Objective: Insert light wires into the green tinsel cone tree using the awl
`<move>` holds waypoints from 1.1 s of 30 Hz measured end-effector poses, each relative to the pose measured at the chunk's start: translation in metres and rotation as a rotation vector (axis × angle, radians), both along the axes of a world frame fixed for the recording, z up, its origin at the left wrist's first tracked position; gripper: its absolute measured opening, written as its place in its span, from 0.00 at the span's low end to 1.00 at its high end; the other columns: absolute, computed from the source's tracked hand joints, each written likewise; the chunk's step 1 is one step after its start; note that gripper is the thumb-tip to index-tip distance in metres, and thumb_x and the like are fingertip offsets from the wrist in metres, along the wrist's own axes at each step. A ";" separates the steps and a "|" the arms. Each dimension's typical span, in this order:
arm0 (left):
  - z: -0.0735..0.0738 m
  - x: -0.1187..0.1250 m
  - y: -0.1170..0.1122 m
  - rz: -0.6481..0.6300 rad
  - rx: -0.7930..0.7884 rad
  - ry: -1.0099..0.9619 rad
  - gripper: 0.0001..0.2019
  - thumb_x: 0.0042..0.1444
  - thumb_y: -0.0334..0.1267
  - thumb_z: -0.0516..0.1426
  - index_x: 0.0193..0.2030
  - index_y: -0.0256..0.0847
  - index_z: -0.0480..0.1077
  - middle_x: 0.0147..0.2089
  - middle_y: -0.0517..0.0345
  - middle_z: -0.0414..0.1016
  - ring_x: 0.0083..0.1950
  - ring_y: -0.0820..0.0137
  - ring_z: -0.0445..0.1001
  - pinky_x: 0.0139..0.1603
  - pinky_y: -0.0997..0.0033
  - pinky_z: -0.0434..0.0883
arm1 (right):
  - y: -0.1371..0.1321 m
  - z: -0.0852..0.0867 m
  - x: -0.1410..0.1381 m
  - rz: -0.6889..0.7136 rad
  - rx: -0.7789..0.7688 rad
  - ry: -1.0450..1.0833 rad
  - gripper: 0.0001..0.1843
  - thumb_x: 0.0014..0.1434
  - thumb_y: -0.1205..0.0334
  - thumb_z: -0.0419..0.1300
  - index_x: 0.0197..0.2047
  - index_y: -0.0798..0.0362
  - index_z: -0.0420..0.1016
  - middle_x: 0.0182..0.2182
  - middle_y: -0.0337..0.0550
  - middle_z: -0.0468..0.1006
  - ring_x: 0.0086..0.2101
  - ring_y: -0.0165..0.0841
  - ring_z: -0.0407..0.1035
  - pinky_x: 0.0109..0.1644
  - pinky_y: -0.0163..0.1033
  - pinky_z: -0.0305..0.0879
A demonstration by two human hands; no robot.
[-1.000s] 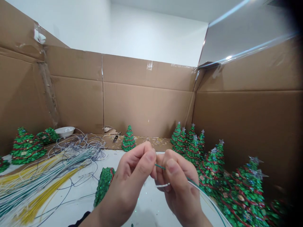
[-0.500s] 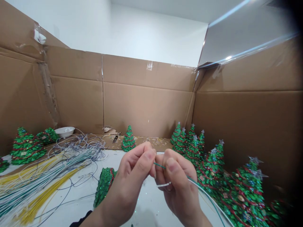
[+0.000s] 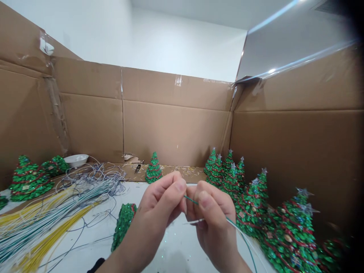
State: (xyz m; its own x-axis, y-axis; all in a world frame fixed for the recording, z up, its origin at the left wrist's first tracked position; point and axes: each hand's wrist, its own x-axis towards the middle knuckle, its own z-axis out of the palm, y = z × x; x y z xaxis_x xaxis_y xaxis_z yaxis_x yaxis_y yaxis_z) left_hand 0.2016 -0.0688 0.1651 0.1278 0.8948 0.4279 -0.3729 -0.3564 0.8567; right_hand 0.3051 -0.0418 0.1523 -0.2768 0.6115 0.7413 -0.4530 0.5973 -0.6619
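Observation:
Between my two hands runs a thin green wire. My left hand pinches its end with thumb and fingertips. My right hand grips the same wire a little further along, together with a white wire whose short end sticks out to the left under the fingers. Both wires trail from the right hand toward the lower right. Partly behind my left wrist lies a green glittery tree piece with a red garland. What sits at the very tip of the green wire is hidden by my fingers.
Bundles of yellow, white and green wires spread over the left of the white table. Decorated trees with stars line the right side. One tree, a white bowl and wire scraps stand toward the back. Cardboard walls enclose the space.
Both hands keep their pinch on the green wire and have barely moved. The white wire's short end has tilted slightly, and the trailing wires have swung a little left. The view has shifted slightly.

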 end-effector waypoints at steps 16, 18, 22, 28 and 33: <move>0.011 -0.015 -0.015 0.532 0.471 0.511 0.15 0.62 0.41 0.50 0.24 0.41 0.62 0.21 0.63 0.61 0.22 0.75 0.58 0.23 0.75 0.57 | 0.005 0.012 0.018 -0.173 0.276 -0.402 0.20 0.58 0.44 0.55 0.25 0.51 0.62 0.18 0.32 0.59 0.19 0.24 0.51 0.22 0.31 0.50; 0.012 -0.020 -0.016 0.564 0.424 0.484 0.15 0.62 0.41 0.50 0.24 0.41 0.61 0.21 0.63 0.61 0.22 0.75 0.58 0.23 0.76 0.58 | 0.010 0.017 0.024 -0.181 0.341 -0.585 0.19 0.55 0.46 0.59 0.25 0.51 0.64 0.18 0.31 0.59 0.20 0.23 0.51 0.22 0.31 0.48; 0.016 -0.030 -0.015 0.608 0.348 0.440 0.18 0.63 0.44 0.48 0.23 0.41 0.58 0.20 0.63 0.59 0.23 0.74 0.59 0.23 0.76 0.58 | 0.020 0.023 0.031 -0.309 0.363 -0.688 0.21 0.64 0.55 0.51 0.21 0.53 0.61 0.16 0.31 0.55 0.18 0.22 0.48 0.22 0.31 0.44; 0.017 -0.032 -0.014 0.577 0.308 0.444 0.19 0.64 0.46 0.46 0.23 0.41 0.58 0.21 0.63 0.59 0.23 0.75 0.59 0.23 0.76 0.59 | 0.013 0.024 0.026 -0.257 0.266 -0.460 0.24 0.66 0.55 0.44 0.18 0.52 0.53 0.15 0.32 0.52 0.18 0.24 0.49 0.22 0.33 0.47; 0.014 -0.031 -0.012 0.536 0.297 0.466 0.18 0.64 0.45 0.47 0.24 0.41 0.59 0.21 0.63 0.60 0.23 0.75 0.59 0.23 0.77 0.60 | 0.007 0.019 0.022 -0.168 0.260 -0.262 0.24 0.65 0.57 0.44 0.17 0.51 0.50 0.13 0.32 0.50 0.16 0.23 0.45 0.20 0.33 0.45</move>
State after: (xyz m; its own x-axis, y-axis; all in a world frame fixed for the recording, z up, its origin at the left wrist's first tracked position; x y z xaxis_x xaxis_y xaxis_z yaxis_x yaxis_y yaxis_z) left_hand 0.1704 -0.0811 0.1794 -0.0652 0.7412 0.6681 0.2917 -0.6261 0.7231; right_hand 0.3269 -0.0352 0.1710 -0.3890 0.4659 0.7948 -0.1708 0.8113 -0.5591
